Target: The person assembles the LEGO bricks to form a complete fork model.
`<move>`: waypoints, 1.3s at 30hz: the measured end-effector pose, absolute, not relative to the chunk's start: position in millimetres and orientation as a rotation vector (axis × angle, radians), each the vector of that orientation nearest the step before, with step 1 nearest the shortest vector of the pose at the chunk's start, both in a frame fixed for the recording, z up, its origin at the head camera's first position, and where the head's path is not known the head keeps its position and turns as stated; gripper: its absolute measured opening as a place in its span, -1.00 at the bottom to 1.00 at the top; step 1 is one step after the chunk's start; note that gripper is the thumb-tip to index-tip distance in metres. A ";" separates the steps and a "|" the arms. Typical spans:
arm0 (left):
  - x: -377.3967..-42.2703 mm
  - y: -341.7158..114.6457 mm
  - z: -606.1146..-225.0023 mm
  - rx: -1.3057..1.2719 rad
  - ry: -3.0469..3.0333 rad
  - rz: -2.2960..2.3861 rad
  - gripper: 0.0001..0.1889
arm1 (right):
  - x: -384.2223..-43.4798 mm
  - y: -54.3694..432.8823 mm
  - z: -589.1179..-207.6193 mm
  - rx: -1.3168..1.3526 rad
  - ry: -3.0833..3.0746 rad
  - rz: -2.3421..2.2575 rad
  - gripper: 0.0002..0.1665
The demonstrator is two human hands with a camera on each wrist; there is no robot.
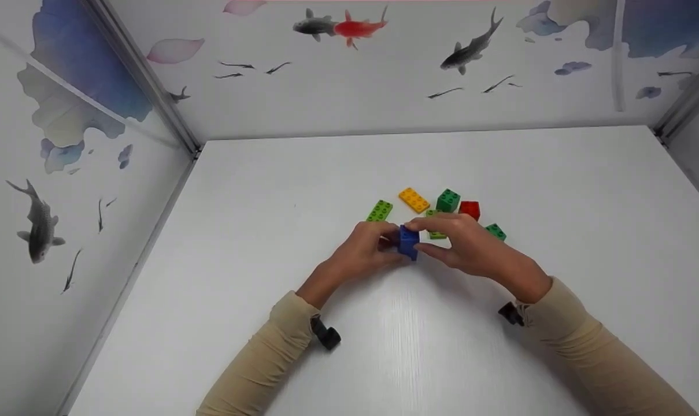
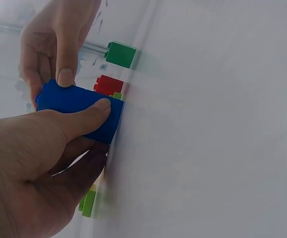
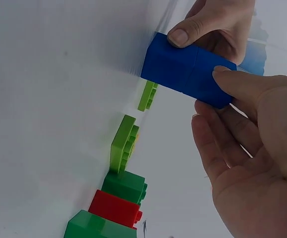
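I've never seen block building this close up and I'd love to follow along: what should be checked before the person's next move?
1. Left grip on the blue stack: ok, thumb against its lower part.
2. Right grip on the blue stack: ok, thumb against its upper part.
3. Blue stack pressed fully together: cannot tell; its halves meet along a thin line, but the fit inside is hidden.
4. Blue stack resting on the table: cannot tell; its lower end is close to the surface.
5. One grip free for another piece: not ok, both are occupied.
6. Yellow brick uncovered: ok, its studs show.
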State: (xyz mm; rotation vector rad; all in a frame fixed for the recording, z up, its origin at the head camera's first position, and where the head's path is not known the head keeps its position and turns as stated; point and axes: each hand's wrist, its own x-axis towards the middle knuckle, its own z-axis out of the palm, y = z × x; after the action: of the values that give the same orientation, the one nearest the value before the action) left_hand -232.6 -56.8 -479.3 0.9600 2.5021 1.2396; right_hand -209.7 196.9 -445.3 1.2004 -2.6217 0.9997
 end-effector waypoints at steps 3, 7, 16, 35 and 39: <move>-233.3 -56.3 -479.0 0.962 2.507 1.228 -0.69 | -210.5 198.2 -446.1 1.185 -2.622 1.015 -0.42; -233.2 -56.5 -479.6 0.950 2.507 1.217 -0.68 | -211.0 198.3 -446.8 1.171 -2.638 1.046 -0.43; -232.3 -60.1 -481.2 0.959 2.478 1.239 -0.68 | -213.0 198.2 -451.9 1.164 -2.647 1.090 -0.43; -236.7 -61.7 -479.6 1.039 2.501 1.289 -0.60 | -214.4 202.3 -450.7 1.127 -2.637 1.092 -0.37; -238.4 -62.5 -478.1 0.989 2.569 1.333 -0.55 | -216.6 204.5 -449.8 1.005 -2.702 1.035 -0.31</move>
State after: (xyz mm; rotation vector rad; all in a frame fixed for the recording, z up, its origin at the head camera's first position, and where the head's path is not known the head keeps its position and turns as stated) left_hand -238.4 -62.5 -478.1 0.9889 2.5686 1.3332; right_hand -216.6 204.5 -449.8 1.0054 -2.7022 1.0349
